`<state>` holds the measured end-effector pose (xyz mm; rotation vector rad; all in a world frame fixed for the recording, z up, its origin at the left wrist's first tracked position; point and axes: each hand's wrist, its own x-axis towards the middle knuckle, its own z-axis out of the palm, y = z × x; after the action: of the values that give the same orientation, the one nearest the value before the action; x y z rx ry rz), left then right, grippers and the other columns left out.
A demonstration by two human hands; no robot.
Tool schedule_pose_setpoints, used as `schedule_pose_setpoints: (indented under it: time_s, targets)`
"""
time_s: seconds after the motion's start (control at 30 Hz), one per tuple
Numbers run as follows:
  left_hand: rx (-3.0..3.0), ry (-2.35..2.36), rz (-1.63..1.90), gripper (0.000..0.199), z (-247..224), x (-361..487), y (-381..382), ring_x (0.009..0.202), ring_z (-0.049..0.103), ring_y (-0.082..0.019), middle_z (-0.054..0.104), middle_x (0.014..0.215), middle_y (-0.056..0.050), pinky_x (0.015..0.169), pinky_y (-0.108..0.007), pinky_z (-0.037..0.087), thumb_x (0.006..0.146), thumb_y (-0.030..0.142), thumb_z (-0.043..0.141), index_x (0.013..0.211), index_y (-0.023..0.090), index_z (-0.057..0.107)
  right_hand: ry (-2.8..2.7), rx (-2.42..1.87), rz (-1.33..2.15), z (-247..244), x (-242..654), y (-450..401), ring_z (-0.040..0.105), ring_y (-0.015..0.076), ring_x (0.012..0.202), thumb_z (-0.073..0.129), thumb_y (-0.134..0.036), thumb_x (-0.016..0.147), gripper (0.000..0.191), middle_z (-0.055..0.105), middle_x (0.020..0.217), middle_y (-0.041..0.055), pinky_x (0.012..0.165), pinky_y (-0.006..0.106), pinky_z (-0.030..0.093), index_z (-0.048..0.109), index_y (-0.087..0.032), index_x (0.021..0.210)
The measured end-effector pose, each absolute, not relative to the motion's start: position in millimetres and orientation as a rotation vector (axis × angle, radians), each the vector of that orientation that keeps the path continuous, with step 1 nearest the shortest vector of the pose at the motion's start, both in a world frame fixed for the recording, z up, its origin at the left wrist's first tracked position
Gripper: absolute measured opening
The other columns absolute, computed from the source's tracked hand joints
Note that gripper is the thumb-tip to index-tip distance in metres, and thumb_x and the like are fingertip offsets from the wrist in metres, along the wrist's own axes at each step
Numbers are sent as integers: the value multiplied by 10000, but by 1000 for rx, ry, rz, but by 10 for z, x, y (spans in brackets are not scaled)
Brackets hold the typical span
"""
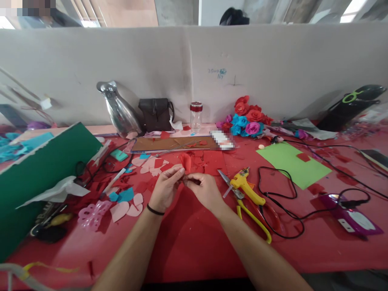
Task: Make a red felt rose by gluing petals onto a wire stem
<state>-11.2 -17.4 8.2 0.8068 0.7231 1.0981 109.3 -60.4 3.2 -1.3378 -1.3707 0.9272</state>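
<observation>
A thin, curved piece of bright red paper (186, 162) stands nearly upright between the two hands, above the middle of the red-covered table (194, 254). Its long axis runs up and slightly away; its free, broad end rises on the far side of the fingertips, and its narrow lower end is down among them. The left hand (168, 182), with a black band (155, 209) at the wrist, grasps it from the left, thumb lying along its near side. The right hand (203, 189) meets it from the right, thumb and forefinger pinched together at the lower end; whether a stem sits there is too small to tell. Both hands are about equally near, fingertips almost touching. Flat red paper pieces (209, 162) lie just beyond; a yellow plastic glue gun (247, 186) rests to the right, apart from the right hand.
</observation>
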Motion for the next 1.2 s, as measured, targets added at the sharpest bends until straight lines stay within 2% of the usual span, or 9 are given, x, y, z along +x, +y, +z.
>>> schedule_pose_setpoints:
  time_s: [0.37,0.9,1.2]
  targets:
    - [819,690,1041,151,56,-146,-164,591,544,-85,613,625,-1,580,-198,428,598,214,786,673,127,688,-1387,-1322,962,11,1117,-588,659,178,742,593,-229,783,159,737,840,20,736,296,503,734,-224,857]
    - [820,663,1010,199,46,-160,-163,570,532,-81,604,601,2,572,-199,411,535,238,825,613,127,679,-1437,-1312,967,18,1117,-583,649,176,750,584,-218,782,156,728,790,16,754,294,493,733,-215,829]
    - [890,707,1052,159,85,-159,-185,625,551,-106,639,697,-33,597,-220,424,593,235,781,690,125,718,-1411,-1347,927,-16,1115,-585,662,181,743,592,-229,778,152,734,844,28,732,302,506,725,-219,849]
